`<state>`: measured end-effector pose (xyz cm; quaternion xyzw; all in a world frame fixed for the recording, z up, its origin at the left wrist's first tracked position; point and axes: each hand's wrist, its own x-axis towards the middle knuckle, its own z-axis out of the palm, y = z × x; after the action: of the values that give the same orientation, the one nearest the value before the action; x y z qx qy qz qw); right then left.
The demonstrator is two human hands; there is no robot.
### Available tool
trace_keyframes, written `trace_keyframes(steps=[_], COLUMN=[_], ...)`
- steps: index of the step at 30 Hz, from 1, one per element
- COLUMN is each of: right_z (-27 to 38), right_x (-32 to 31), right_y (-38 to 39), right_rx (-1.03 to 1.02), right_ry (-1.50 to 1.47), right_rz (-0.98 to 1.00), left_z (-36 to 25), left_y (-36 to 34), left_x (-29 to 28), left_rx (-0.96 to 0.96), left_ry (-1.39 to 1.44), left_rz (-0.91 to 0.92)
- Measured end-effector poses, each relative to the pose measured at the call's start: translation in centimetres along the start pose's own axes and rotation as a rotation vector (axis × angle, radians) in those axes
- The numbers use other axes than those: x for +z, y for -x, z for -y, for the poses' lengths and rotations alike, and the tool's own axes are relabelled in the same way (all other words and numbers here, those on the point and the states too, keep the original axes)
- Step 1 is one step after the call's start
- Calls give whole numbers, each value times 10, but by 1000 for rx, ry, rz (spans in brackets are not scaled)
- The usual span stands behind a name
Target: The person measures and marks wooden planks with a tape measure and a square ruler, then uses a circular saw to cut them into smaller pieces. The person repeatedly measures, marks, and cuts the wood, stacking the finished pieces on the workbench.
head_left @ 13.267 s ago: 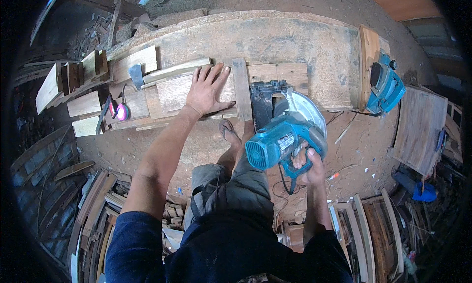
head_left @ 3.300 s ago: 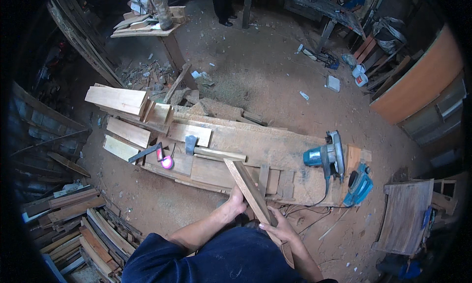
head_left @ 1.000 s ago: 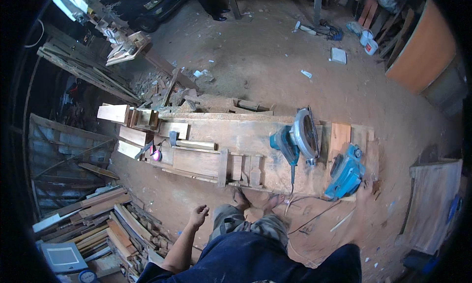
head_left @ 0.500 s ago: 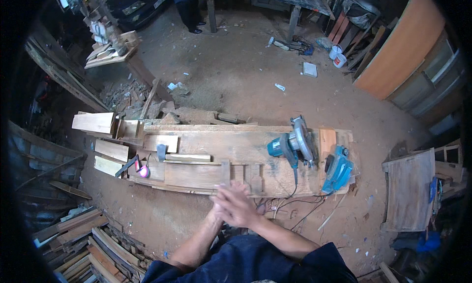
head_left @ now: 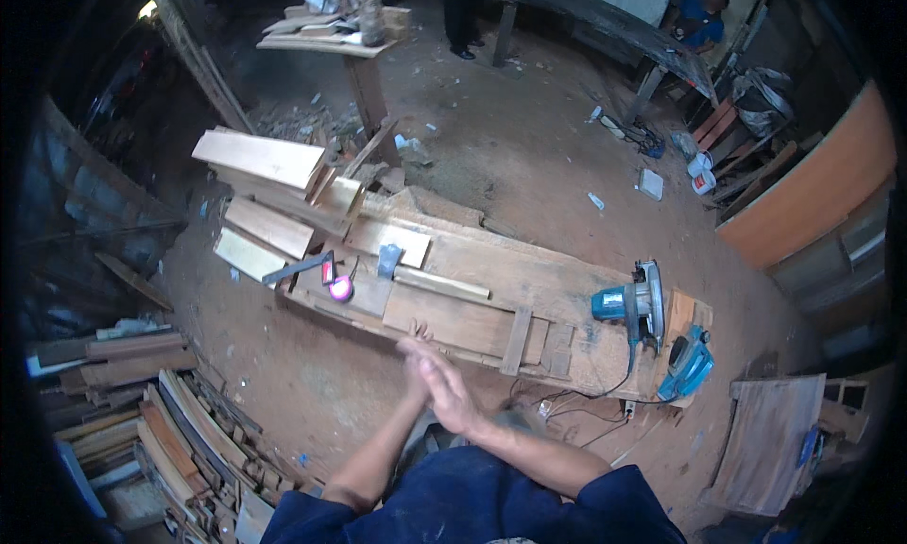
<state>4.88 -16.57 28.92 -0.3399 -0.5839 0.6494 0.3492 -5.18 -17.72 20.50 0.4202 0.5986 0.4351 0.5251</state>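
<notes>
My left hand and my right hand are pressed palm to palm in front of my body, fingers stretched out, with no object seen between them. They are nearest to the front edge of a low wooden workbench. Beyond my fingers lies a flat board, with a short wooden strip across its right part. A hatchet-like tool with a grey head rests at the board's far side. Left of it are a pink tape measure and a try square.
A circular saw and a teal electric planer sit at the bench's right end, cords trailing to the floor. Cut boards pile at the left end. Stacked timber lies lower left. Two people are near the far table.
My view has swung left, so the bench now slants down to the right. My fingers, interlaced before, are now straightened with palms together. A seated person has come into view at the far right.
</notes>
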Motion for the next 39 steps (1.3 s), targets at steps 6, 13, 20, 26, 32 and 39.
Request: trace_keyframes(steps=[6,13,20,26,32,39], right_z=[3,-158,-55,-41,-177,-60], right_x=[41,18,102,126,95,285], right_y=[9,30,131,167,119,248], right_rx=[-767,159,444,-806,103,28], right_ry=[571,283,-252,521,732,393], right_rz=[289,84,337,994,745,1404], left_z=[124,22,116,131,87,354], left_y=[-3,99,200,257,359,394], left_x=[-24,2,-34,-21,-40,-49], left_rx=[-299,-27,87,-116,177,-591], left_ry=[1093,768,-184,1584,1202,413], left_rz=[46,-434,-785,-351,-832,-1070])
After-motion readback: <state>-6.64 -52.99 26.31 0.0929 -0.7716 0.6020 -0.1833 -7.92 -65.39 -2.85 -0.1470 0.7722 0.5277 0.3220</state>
